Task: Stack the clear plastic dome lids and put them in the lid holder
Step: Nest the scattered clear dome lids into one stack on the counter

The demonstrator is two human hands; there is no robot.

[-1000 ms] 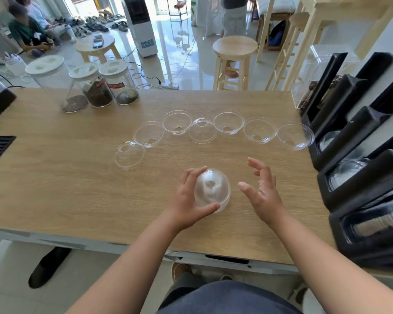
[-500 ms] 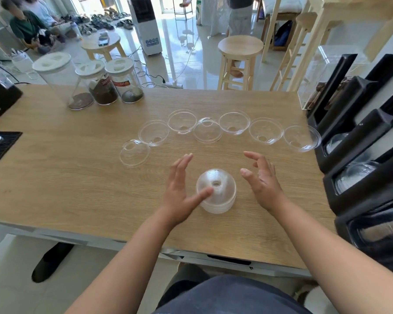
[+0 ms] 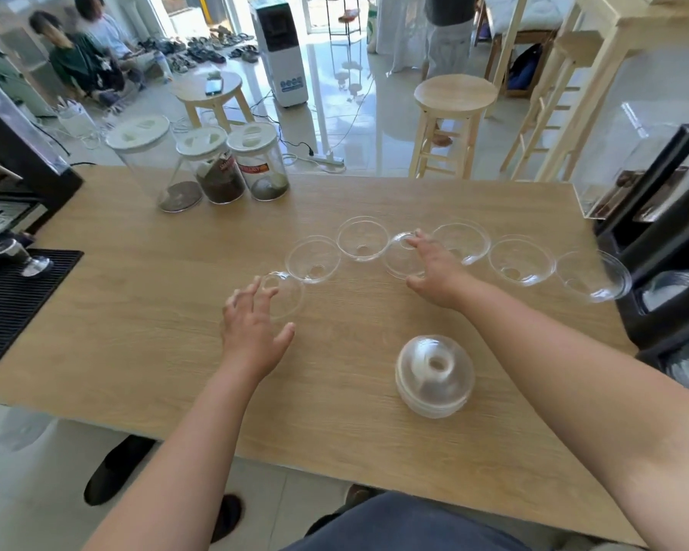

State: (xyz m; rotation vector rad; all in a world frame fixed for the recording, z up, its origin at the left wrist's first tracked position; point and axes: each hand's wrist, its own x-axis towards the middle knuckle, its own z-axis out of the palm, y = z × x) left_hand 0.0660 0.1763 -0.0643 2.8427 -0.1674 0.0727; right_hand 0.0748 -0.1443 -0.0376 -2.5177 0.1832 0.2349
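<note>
Clear plastic: left hand [image 3: 251, 330] grip wide, fingers spread over dome lid [image 3: 285, 298] mid-table | right hand [image 3: 434, 268] grip wide, resting on second lid [image 3: 402, 260] in far row | stacked lids [image 3: 434, 375] toward near edge | lid holder [image 3: 669, 272] at right edge

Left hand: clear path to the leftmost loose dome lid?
Probably yes. The left hand hovers open with fingertips already over the leftmost dome lid, and nothing stands between them on the table.
</note>
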